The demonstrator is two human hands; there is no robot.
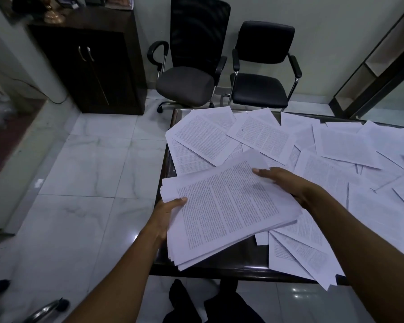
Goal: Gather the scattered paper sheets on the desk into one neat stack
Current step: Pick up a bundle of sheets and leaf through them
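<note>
Paper stack (229,210) sits over the desk's (210,266) near left corner, gripped at its left edge by the left hand (167,213); the right hand (280,180) lies flat-fingered along its right side. Squaring the ragged edges first would help before adding the loose sheets (336,145) spread beyond.

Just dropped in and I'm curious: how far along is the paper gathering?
Partly done. A thick stack is already collected. The left hand grips its edge while the right hand rests on top. Left: many loose sheets still cover the desk, and the stack's edges are uneven.
</note>
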